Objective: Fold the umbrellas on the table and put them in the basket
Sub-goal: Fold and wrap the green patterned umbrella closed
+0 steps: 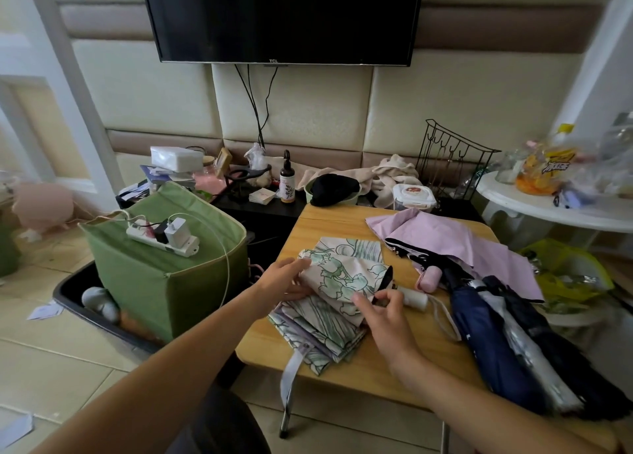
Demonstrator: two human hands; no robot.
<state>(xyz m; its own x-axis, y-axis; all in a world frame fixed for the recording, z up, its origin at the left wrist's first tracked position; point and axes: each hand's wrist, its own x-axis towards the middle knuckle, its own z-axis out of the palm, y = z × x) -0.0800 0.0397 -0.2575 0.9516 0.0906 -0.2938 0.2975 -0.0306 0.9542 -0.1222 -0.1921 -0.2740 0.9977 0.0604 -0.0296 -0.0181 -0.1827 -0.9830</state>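
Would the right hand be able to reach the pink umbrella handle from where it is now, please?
Probably yes: the pink umbrella handle lies uncovered just beyond the right hand, though that hand currently pinches the floral umbrella.

Table [359, 368]: pale wood-grain top with a smooth, faintly satin finish.
Floral umbrella [337, 282]: thin matt cloth printed in green; white plastic handle.
Pink umbrella [462, 244]: soft matt lilac-pink fabric, lightly creased.
Navy umbrella [486, 344]: dark cloth with a slight sheen, silvery lining showing.
Green basket [164, 282]: matt woven cloth walls with beige edge binding.
Power strip [162, 239]: glossy white plastic.
Television [284, 14]: glossy black screen.
Wall panels [308, 110]: cream padded covering, possibly leatherette, finely textured.
Wire rack [452, 162]: thin black metal.
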